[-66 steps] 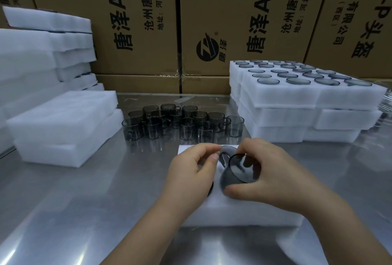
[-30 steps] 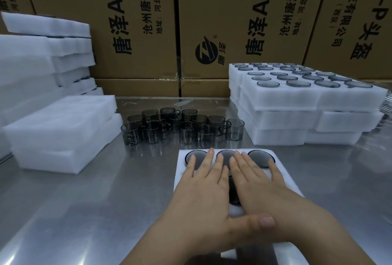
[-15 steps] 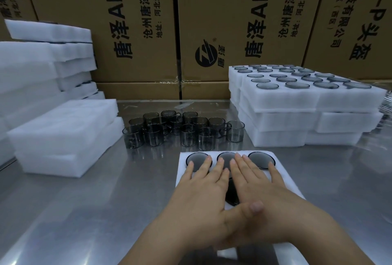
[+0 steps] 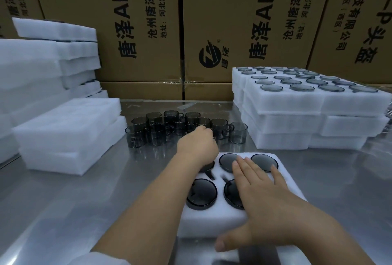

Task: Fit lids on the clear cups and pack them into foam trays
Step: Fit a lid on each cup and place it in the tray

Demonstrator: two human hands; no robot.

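1. White foam stack, far L on steel desk: two blocks, taller pile of same behind it at frame edge. Tops look plain.
2. Loose cups: smoky-clear, w/ handles, upright, no lids. Clustered mid-desk at the back, between foam stack and packed trays.
3. L hand: reached fwd into near edge of the cluster, knuckles up. Fingers curl down behind the back of the hand, so can't tell if they hold a cup.
4. Front tray: white foam, directly before the person. Lidded cups sit sunk in its round pockets. Five dark lids seen, one partly under L wrist.
5. R hand: palm down on the front tray, fingers straight and spread wide over the lids, holding nothing. Thumb hangs off near edge.
6. Packed trays, R side: three layers, top layer full of lidded cups in rows.
7. Bkgd: brown cartons w/ black print, wall to wall.
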